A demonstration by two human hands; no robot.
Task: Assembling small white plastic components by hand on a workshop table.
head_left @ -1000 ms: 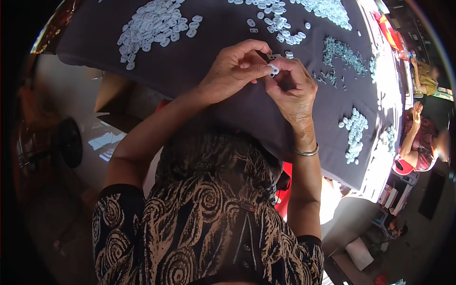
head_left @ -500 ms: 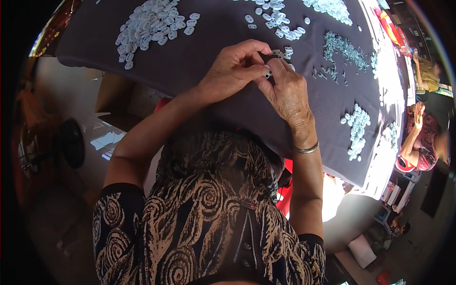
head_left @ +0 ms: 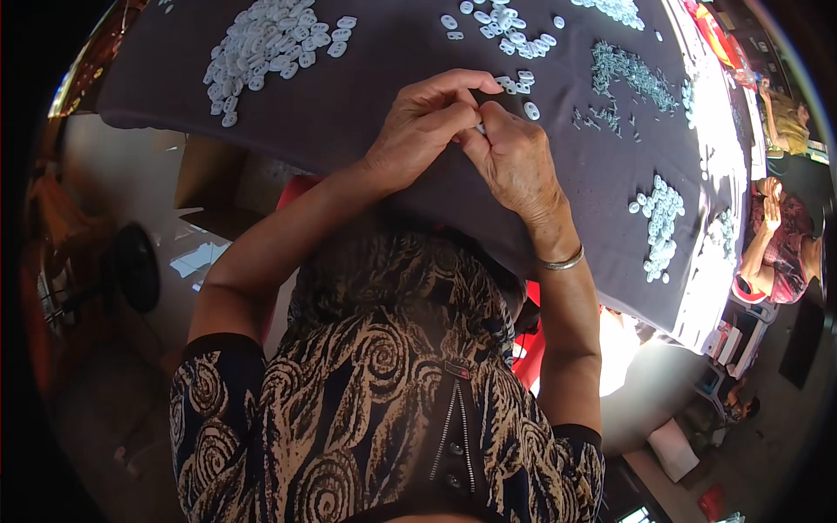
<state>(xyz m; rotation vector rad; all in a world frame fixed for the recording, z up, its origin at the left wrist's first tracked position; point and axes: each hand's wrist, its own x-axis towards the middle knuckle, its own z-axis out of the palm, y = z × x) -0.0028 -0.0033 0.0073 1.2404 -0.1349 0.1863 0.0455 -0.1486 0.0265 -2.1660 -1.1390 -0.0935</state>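
My left hand [head_left: 420, 126] and my right hand [head_left: 520, 164] meet over the near edge of the dark-clothed table, fingertips together. Pinched between them is a small white plastic piece [head_left: 480, 128], mostly hidden by the fingers. The left index finger arches out above the thumb, while the right thumb and index press in from the other side. Just beyond the fingertips lie a few loose white pieces with holes [head_left: 523, 83]. A single white oval piece [head_left: 532, 111] rests close to my right knuckles.
Across the dark tablecloth [head_left: 384, 78] are a big heap of white oval pieces [head_left: 261, 48], a scattered group [head_left: 514, 35], a pile of small metal screws [head_left: 632, 77] and a cluster of small white parts [head_left: 660, 222]. Other people sit at the far right.
The white piece showed more between the fingertips before; now the fingers cover most of it. My right hand has shifted slightly left, closer to the left one.
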